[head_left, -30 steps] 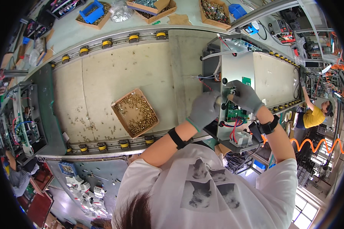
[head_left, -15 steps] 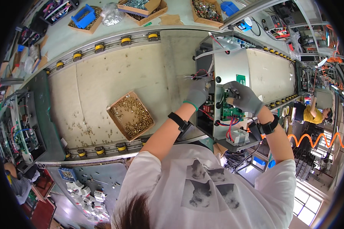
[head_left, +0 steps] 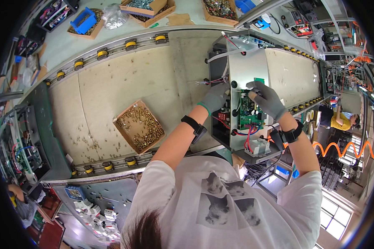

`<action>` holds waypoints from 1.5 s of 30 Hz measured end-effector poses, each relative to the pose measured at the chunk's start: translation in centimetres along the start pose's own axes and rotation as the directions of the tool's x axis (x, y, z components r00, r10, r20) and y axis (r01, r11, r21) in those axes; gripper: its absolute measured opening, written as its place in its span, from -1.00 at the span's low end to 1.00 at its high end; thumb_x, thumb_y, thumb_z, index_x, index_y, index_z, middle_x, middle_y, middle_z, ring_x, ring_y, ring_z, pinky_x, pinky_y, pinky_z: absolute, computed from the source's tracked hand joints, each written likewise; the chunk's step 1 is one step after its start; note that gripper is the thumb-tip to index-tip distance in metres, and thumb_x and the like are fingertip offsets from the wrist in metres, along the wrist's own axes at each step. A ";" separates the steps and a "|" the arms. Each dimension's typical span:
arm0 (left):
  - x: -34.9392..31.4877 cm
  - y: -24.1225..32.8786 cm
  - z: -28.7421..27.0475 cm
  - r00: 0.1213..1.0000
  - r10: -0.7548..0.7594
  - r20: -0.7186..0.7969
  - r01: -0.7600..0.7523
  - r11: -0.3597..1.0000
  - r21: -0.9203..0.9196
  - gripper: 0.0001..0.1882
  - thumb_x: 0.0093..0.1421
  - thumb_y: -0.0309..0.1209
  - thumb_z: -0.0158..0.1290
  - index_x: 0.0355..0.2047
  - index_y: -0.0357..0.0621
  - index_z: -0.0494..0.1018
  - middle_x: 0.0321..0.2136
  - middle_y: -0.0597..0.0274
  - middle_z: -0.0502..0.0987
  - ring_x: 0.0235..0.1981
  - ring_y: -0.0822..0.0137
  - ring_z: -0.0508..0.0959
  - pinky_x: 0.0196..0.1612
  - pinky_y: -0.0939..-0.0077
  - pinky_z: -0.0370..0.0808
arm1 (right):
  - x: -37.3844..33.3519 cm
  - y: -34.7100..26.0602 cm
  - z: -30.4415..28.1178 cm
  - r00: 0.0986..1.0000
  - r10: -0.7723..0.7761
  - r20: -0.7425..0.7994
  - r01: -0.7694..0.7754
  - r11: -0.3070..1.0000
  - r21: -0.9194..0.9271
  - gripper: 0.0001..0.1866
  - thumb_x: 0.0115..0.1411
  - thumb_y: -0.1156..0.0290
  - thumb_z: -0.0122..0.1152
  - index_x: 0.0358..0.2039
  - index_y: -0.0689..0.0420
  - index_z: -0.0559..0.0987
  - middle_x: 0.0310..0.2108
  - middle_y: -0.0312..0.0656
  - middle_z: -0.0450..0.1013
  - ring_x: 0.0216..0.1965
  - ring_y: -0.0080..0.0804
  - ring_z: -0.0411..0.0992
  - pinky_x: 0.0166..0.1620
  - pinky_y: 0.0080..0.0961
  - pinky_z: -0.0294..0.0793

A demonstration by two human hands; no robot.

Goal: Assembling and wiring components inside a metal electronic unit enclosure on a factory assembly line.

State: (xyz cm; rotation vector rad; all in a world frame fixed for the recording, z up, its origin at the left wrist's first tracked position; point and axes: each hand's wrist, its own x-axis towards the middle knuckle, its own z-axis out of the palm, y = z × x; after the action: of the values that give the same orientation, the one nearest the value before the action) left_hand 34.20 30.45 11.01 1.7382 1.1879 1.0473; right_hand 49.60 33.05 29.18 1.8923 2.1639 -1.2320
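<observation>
A metal chassis [head_left: 247, 68] stands upright on the conveyor, with a green circuit board [head_left: 248, 110] on its right side. My right hand [head_left: 268, 101], in a grey glove, is at the board's upper end. Its fingers curl in toward the thumb; anything between them is too small to make out. On the chassis's left side, my gloved left hand [head_left: 215, 99] reaches against the dark inner face, its fingertips hidden. Thin loose wires [head_left: 210, 81] stick out just above that hand. Red and black cables [head_left: 250, 139] hang at the board's lower end, beside a white block [head_left: 258, 147].
An open cardboard box of brass-coloured screws [head_left: 139, 126] sits on the conveyor to the left, with loose screws scattered beyond. Yellow-and-black rollers [head_left: 131, 44] line the conveyor edges. Parts boxes [head_left: 220, 11] stand on the far bench. An orange coiled hose [head_left: 340, 150] hangs at right.
My right hand has lifted slightly up the board, its fingers shifting toward the upper edge and uncovering more of it. My left hand stays in nearly the same spot. The whole view has shifted slightly.
</observation>
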 end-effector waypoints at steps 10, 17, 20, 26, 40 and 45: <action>1.4 -0.7 0.1 0.990 -0.114 0.079 0.116 0.993 -0.023 -0.72 0.08 -0.50 -0.09 -0.17 -0.17 0.44 -0.20 -0.07 0.48 -0.14 -0.07 0.44 -0.06 0.17 0.39 | 0.8 0.2 1.0 0.997 -0.042 -0.057 0.036 0.994 -0.104 -0.64 0.09 0.29 0.14 -0.12 0.18 0.47 -0.39 -0.13 0.44 -0.37 -0.37 0.44 -0.22 -0.48 0.43; 0.5 -2.4 1.4 0.961 0.147 -0.232 -0.153 0.988 -0.011 -0.70 0.05 -0.53 -0.02 -0.16 -0.18 0.45 -0.20 -0.01 0.49 -0.13 0.00 0.47 -0.03 0.26 0.40 | 1.3 0.4 1.1 0.997 -0.060 -0.041 0.055 0.993 -0.102 -0.67 0.12 0.35 0.16 -0.10 0.17 0.47 -0.43 -0.25 0.40 -0.42 -0.53 0.37 -0.28 -0.59 0.40; 1.1 -0.7 0.9 0.975 -0.182 -0.130 0.108 0.891 -0.441 -0.69 0.03 -0.59 0.00 -0.16 -0.20 0.46 -0.18 0.06 0.51 -0.12 0.12 0.49 -0.03 0.36 0.41 | 1.2 0.3 1.1 0.995 -0.062 -0.075 0.052 0.991 -0.127 -0.64 0.08 0.25 0.17 -0.16 0.20 0.48 -0.42 -0.13 0.43 -0.40 -0.37 0.44 -0.25 -0.47 0.43; 0.9 1.0 -0.4 0.973 -0.206 -0.099 0.136 0.870 -0.473 -0.69 0.03 -0.63 -0.02 -0.17 -0.27 0.47 -0.22 0.11 0.53 -0.18 0.32 0.51 -0.08 0.50 0.42 | 1.4 0.8 1.3 0.993 -0.065 -0.101 0.046 0.982 -0.183 -0.61 0.05 0.22 0.21 -0.18 0.21 0.48 -0.46 -0.17 0.38 -0.42 -0.37 0.40 -0.26 -0.48 0.41; 0.3 1.3 1.4 0.941 -0.339 -0.021 0.203 0.612 -0.764 -0.55 0.01 -0.69 -0.14 -0.04 -0.27 0.40 -0.15 0.21 0.51 -0.13 0.43 0.45 -0.03 0.55 0.37 | 1.9 0.9 1.2 0.998 -0.052 -0.036 0.043 0.973 -0.228 -0.57 -0.01 0.12 0.23 -0.23 0.17 0.50 -0.48 -0.12 0.40 -0.32 -0.19 0.38 -0.21 -0.36 0.37; 0.9 0.4 0.6 0.954 -0.299 0.012 0.214 0.652 -0.727 -0.55 -0.01 -0.71 -0.15 -0.06 -0.28 0.40 -0.17 0.19 0.51 -0.14 0.42 0.47 -0.07 0.57 0.39 | 2.2 -0.3 0.8 0.999 -0.034 -0.002 0.031 0.948 -0.316 -0.56 -0.04 0.13 0.25 -0.22 0.16 0.51 -0.47 -0.12 0.38 -0.34 -0.21 0.37 -0.24 -0.38 0.36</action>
State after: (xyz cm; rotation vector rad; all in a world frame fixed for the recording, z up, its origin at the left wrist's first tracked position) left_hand 35.15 31.10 11.36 0.8626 0.8610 1.2237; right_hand 48.36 34.43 27.69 1.7379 2.2416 -0.8176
